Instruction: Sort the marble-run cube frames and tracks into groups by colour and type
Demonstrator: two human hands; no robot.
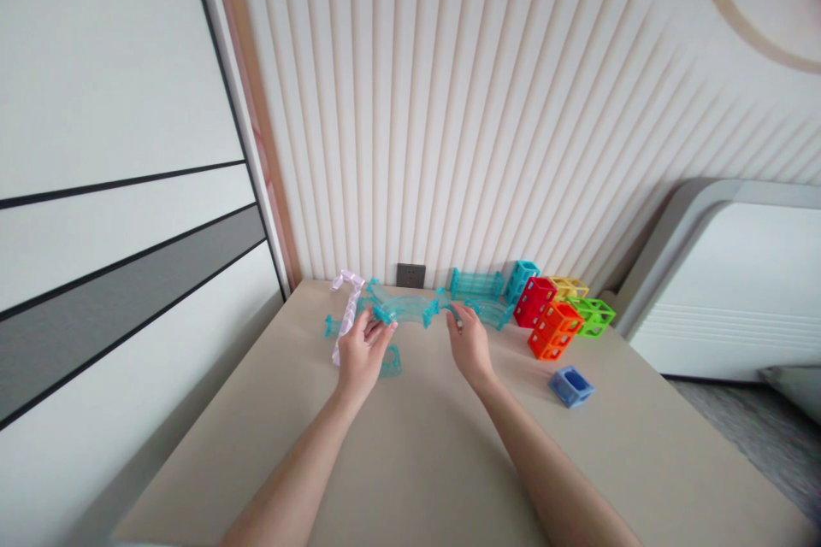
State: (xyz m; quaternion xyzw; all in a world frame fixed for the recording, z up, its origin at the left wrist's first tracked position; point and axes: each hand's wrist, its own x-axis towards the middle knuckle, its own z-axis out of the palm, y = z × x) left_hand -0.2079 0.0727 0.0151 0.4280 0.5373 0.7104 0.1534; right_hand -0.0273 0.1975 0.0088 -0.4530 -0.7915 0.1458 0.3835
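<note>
A see-through teal curved track piece [410, 308] is in my left hand [363, 352], which grips its left end with thumb and fingers. Its right end nearly meets a second teal curved track piece [491, 314]. My right hand [470, 344] has its fingers curled at that second piece's left end, partly hiding it. Close to the left hand lie a pale purple twisted ribbon-like strip [350, 312] and a small flat teal piece [391, 361]. More teal parts [332, 326] show behind and left of that hand.
A straight teal track piece [476, 285] stands by the ribbed wall. To the right are block frames in teal [520, 280], red [534, 302], orange [555, 331], yellow [569, 286] and green [593, 316]. A blue block [570, 386] lies nearer on the table [423, 461]. A socket [410, 275] sits behind.
</note>
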